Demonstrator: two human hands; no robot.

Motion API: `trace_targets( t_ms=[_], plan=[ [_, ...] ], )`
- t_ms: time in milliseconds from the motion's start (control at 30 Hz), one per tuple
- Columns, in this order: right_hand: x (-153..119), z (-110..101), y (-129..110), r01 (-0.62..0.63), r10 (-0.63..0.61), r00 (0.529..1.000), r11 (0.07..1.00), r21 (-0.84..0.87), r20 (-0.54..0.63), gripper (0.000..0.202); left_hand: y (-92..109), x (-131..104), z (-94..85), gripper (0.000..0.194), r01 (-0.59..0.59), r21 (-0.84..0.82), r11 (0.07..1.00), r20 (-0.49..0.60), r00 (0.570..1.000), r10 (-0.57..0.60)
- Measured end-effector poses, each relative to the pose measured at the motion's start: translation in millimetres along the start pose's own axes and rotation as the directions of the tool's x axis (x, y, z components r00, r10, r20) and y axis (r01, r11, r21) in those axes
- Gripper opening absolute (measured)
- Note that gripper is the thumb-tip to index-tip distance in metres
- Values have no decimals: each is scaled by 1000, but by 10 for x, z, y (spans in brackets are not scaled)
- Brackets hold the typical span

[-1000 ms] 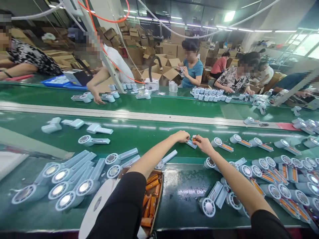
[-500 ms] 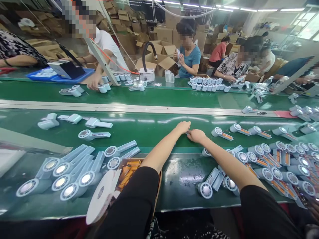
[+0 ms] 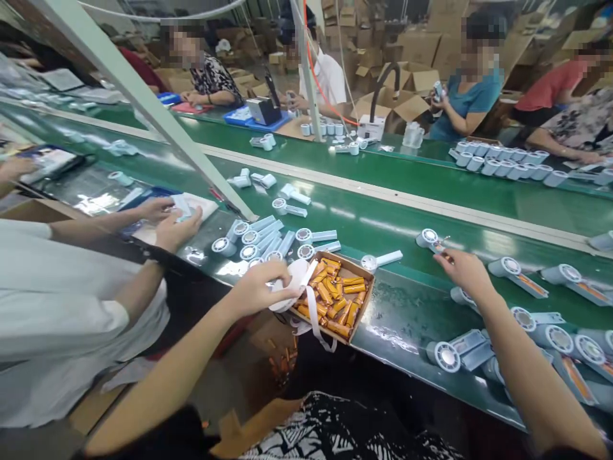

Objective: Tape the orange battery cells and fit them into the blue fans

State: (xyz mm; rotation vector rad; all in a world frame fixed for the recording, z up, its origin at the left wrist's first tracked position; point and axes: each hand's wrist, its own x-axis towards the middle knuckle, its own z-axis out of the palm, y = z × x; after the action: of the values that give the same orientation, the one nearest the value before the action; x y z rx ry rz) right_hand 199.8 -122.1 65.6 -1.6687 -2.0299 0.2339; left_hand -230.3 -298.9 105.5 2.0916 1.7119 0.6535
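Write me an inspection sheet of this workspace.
Surface: green table, glossy, with bright reflections.
Job's things: pale blue fans lie in groups; a cardboard box holds orange cylinders.
Clutter: white strip hanging over the box's near edge; orange pieces down below.
Hands: left hand at the white roll; right hand at one fan's handle; grips unclear.
Cables: orange hose hanging over the far side.
Surroundings: co-workers across the table and at left; cardboard cartons behind.

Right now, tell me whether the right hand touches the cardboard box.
Apart. The head view shows green worktop between the right hand and the cardboard box.
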Motion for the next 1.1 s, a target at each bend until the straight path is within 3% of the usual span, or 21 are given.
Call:
trace_targets(
  t_ms=[33,100,167,233,333,400,467,567,600,633,667,767,800,867,967,1033,1100],
  plan=[
    [-124,11,-75,31,-31,999,999,33,24,33,-169,-299,29,46,84,-10,996,-78,993,-84],
    [-410,118,-313,78,-91,993,985,154,80,33,-425,-680,219,64,198,-25,980,-104,974,-199],
    [-676,315,-675,128,-169,975,959,252,148,37,-570,-798,473,82,259,-35,965,-33,965,-260],
    [-853,543,-1113,168,-286,903,921,351,320,41,-636,-760,672,79,284,-78,955,49,958,-281],
    [-965,791,-1709,169,-427,650,888,428,629,38,-659,-677,756,69,293,-158,943,76,956,-284],
    [-1047,840,-1942,194,-484,551,866,460,679,36,-649,-708,712,65,279,-154,948,-12,959,-285],
    [-1196,812,-2019,248,-597,452,798,550,663,38,-629,-802,662,64,286,-131,949,-176,936,-306],
    [-1412,726,-1958,370,-740,175,661,653,650,30,-592,-961,662,66,338,-186,923,-358,851,-384],
    [-1425,710,-1927,401,-743,111,641,654,660,27,-576,-998,684,68,345,-231,910,-377,830,-411],
    [-1391,709,-1901,418,-733,105,645,639,672,26,-558,-1024,715,69,341,-276,899,-382,819,-428],
    [-1311,726,-1887,424,-717,163,671,608,677,26,-537,-1038,750,68,329,-308,893,-381,818,-432],
    [-902,900,-1920,447,-644,500,765,464,579,23,-463,-1021,845,63,283,-294,913,-385,839,-384],
    [-761,990,-1951,478,-628,566,778,407,535,27,-438,-1004,866,63,268,-265,926,-392,848,-357],
    [-548,1180,-2023,544,-613,594,783,301,520,34,-390,-971,888,62,237,-199,951,-411,861,-301],
    [-425,1356,-2090,531,-586,602,801,277,542,20,-326,-963,875,61,186,-70,980,-454,869,-198],
    [-423,1321,-2081,407,-571,673,817,409,471,25,-284,-993,844,60,156,49,987,-484,868,-113],
    [-447,1157,-2036,243,-500,791,786,569,352,32,-238,-1031,805,58,136,179,974,-502,864,-28]
  ],
)
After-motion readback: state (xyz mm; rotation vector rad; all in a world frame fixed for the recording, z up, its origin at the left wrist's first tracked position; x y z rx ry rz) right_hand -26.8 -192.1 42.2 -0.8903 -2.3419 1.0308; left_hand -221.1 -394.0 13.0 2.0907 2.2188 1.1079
